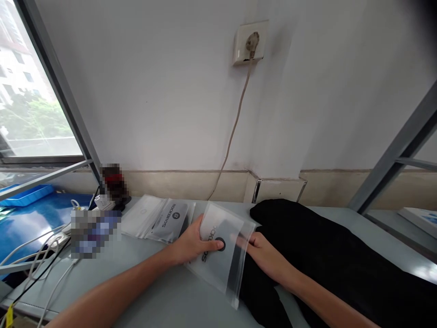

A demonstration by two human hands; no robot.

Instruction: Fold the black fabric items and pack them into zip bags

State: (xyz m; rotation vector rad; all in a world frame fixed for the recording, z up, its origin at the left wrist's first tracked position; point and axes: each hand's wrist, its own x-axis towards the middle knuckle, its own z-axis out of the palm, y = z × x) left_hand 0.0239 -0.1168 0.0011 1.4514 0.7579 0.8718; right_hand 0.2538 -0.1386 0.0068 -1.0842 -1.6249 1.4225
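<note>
Pale wall (pixel 170 100) fills the background, with a socket (pixel 241 45) high up and a plugged-in cord (pixel 236 123) hanging from it down behind a grey tabletop (pixel 146 291). At far left, a window (pixel 34 91) looks out on greenery and buildings, and a blue tray (pixel 29 196) lies near it on a glossy blue surface; white cables (pixel 53 243) tangle at that end of the tabletop, beside two blurred-out items. The printed bag (pixel 221 269), a frosted plastic sleeve lettered in dark type, is held tilted above the middle of the tabletop, between both hands, its clear-edged side turned to the right. The left hand (pixel 191 241) has it firmly — thumb pressed flat over the round logo and part of the lettering, the other fingers mostly hidden behind the plastic. The right hand (pixel 264 253) is at the clear edge, partly curled, with a fingertip showing hazily through the sheet; whether that finger is inside the bag or behind it, and whether the hand pinches the plastic, I cannot tell. Just left of the left hand lie more flat bags (pixel 143 217), overlapping, the nearest one carrying the word ROCKBROS. Black cloth (pixel 307 237) spreads over the right side — part of it runs beneath the right forearm.
</note>
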